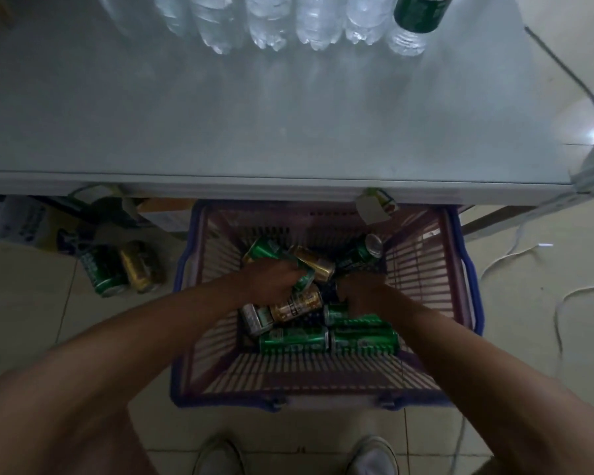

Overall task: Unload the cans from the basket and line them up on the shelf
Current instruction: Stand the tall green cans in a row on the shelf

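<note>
A pink basket with a blue rim (467, 269) stands on the floor below the shelf (254, 132). Several green and gold cans lie loose in its bottom. My left hand (268, 279) is inside it, fingers closed around a green can (306, 279) near a gold can (318, 262). My right hand (360, 293) reaches in beside it, wrapped over a dark green can (360, 255) whose silver top points up and right. More green cans (294, 339) lie side by side at the near end.
Clear water bottles (268, 25) and one green-labelled bottle (419, 15) stand along the shelf's back. A green can (102, 269) and a gold can (139, 265) stand under the shelf at left. White cables (515, 252) trail on the tiled floor at right. My shoes (216, 454) show below.
</note>
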Tool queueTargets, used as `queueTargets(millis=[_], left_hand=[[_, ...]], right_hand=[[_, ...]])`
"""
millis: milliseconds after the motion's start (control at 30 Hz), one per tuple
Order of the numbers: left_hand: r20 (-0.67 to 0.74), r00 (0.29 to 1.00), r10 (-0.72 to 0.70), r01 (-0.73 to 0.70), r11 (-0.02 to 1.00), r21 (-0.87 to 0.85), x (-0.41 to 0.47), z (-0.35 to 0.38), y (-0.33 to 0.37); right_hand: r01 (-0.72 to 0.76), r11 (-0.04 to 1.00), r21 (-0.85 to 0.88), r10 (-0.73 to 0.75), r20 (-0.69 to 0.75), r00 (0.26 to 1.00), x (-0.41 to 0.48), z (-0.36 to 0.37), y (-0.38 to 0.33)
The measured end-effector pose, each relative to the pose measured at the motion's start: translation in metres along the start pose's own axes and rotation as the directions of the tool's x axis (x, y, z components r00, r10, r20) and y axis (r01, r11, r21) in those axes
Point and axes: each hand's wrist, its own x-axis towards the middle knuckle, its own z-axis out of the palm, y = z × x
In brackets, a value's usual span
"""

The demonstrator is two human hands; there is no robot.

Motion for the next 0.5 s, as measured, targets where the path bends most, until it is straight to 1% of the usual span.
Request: queueTargets(millis=[33, 67, 100, 167, 267, 300, 400, 500], left_hand=[[-0.054, 0.996, 0.071, -0.069, 0.996, 0.054, 0.006, 0.004, -0.004], [-0.078, 0.99, 0.121, -0.111, 0.986, 0.125, 0.011, 0.008, -0.007], [-0.078, 0.988, 0.137, -0.119, 0.973, 0.199, 0.014, 0.013, -0.01], [-0.063, 0.991, 0.117, -0.092, 0.945, 0.313, 0.018, 0.02, -0.013], [-0.105, 0.988, 0.111, -0.06, 0.914, 0.402, 0.023, 0.026, -0.011], [-0.118, 0.988, 0.1, -0.041, 0.905, 0.423, 0.024, 0.028, -0.008], [-0.121, 0.991, 0.051, 0.008, 0.896, 0.444, 0.027, 0.032, -0.002], [-0.106, 0.994, 0.02, 0.021, 0.926, 0.376, 0.022, 0.024, 0.006]], right_hand=[[-0.005, 1.0, 0.001, 0.005, -0.039, 0.999, 0.009, 0.003, -0.004], [0.017, 0.999, -0.03, -0.019, -0.049, 0.999, 0.013, 0.004, -0.009], [0.038, 0.999, -0.033, -0.041, -0.085, 0.996, 0.016, 0.008, -0.012], [0.075, 0.99, -0.118, -0.096, -0.192, 0.977, 0.016, 0.015, -0.017], [0.037, 0.974, -0.222, -0.093, -0.245, 0.965, 0.018, 0.027, -0.023], [0.021, 0.976, -0.219, -0.078, -0.257, 0.963, 0.019, 0.028, -0.027], [-0.026, 0.963, -0.268, -0.028, -0.196, 0.98, 0.013, 0.027, -0.042], [-0.058, 0.96, -0.272, -0.001, -0.211, 0.978, 0.006, 0.027, -0.051]])
